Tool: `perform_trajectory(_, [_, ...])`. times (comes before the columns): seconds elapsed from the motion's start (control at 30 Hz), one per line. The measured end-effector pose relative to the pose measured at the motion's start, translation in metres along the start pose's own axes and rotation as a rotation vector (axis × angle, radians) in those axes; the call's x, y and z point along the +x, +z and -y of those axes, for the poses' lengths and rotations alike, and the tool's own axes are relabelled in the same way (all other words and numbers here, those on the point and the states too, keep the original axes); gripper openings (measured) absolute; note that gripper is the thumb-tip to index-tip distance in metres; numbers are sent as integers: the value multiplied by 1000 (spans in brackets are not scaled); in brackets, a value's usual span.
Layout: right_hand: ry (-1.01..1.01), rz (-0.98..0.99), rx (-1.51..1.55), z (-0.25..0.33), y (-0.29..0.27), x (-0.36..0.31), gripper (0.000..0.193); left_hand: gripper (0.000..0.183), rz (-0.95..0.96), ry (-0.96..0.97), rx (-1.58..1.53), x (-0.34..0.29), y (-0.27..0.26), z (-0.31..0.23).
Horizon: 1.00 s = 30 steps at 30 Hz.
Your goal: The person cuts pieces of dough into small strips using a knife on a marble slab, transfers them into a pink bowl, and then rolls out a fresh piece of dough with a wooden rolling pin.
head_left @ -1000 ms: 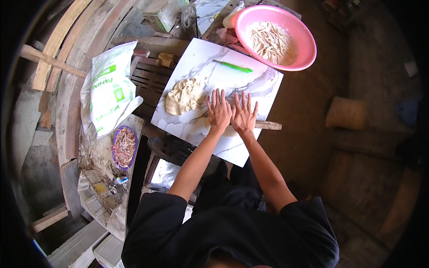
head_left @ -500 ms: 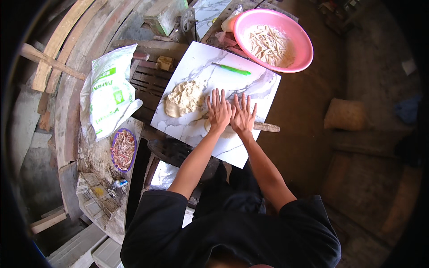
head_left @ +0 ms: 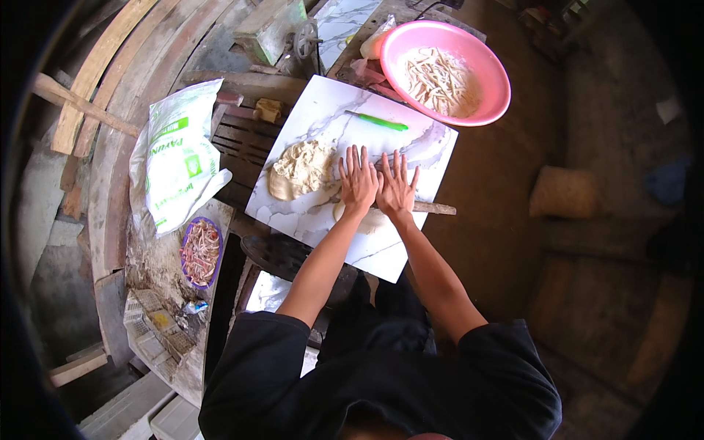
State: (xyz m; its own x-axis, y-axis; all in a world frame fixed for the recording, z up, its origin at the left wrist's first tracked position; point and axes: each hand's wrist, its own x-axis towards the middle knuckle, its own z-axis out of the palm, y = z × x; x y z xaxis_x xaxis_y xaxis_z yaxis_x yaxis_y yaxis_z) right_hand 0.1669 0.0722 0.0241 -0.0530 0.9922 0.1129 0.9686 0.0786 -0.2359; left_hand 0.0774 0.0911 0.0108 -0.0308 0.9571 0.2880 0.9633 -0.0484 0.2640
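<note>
Side by side, my left hand (head_left: 358, 182) and my right hand (head_left: 397, 185) lie flat, palms down and fingers spread, over a white marble-patterned slab (head_left: 286, 217). A wooden stick (head_left: 437, 209) sticks out beside my right hand, past the slab's right edge; whether it runs on under my palms is hidden. Pale flattened dough (head_left: 371, 222) shows beneath my wrists, partly covered. Left of my hands sits a rough lump of dough (head_left: 302, 170). Beyond my fingertips lies a slim tool with a bright green handle (head_left: 383, 122).
A pink basin (head_left: 499, 88) with pale floury strips stands at the far right of the slab. To the left are a white-and-green sack (head_left: 180, 150) and a purple-rimmed dish (head_left: 183, 249) of reddish shreds. Slatted wood (head_left: 246, 147) borders the slab's left side.
The view has shifted slightly, so the slab and basin sit a little lower in the picture. My hands stay flat in almost the same place, slightly nearer the slab's far edge.
</note>
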Motion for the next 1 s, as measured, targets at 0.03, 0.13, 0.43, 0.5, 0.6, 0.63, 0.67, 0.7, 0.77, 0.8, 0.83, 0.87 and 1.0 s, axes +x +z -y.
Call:
perform_trajectory(0.03, [0, -2, -2, 1, 1, -5, 47, 41, -2, 1, -3, -6, 0, 1])
perform_trajectory(0.13, [-11, 2, -20, 0, 18, -37, 46, 39, -51, 32, -21, -37, 4, 8])
perform_trajectory(0.43, [31, 28, 17, 3, -4, -28, 45, 40, 13, 5, -43, -28, -11, 0])
perform_trajectory(0.5, [36, 65, 17, 1, -1, -11, 46, 39, 1, -7, -46, -15, -4, 1])
perform_trajectory(0.6, [18, 121, 14, 0, 7, 1, 46, 39, 29, -71, -83, -5, 3, 2])
perform_trajectory(0.63, [19, 114, 12, -2, 9, 0, 46, 39, 23, -68, -86, -6, 4, 2])
perform_trajectory(0.67, [8, 121, 15, -2, 10, -4, 46, 38, 30, -58, -75, -10, 4, 3])
perform_trajectory(0.7, [-3, 128, 18, -1, 11, -8, 46, 38, 38, -48, -63, -15, 4, 5])
perform_trajectory(0.77, [0, 141, 10, 4, 8, -22, 45, 37, 19, -29, -51, -30, 6, 10])
perform_trajectory(0.8, [-1, 132, -4, 3, 15, -30, 46, 37, 7, 10, -69, -37, 4, 12])
perform_trajectory(0.83, [-1, 123, -17, 3, 21, -39, 46, 36, -5, 50, -88, -44, 3, 14])
perform_trajectory(0.87, [2, 138, -17, 6, 20, -46, 47, 35, -13, 55, -102, -53, 3, 18])
perform_trajectory(1.0, [-16, 35, 24, 8, 30, -59, 49, 38, 2, 78, -169, -63, 5, 27])
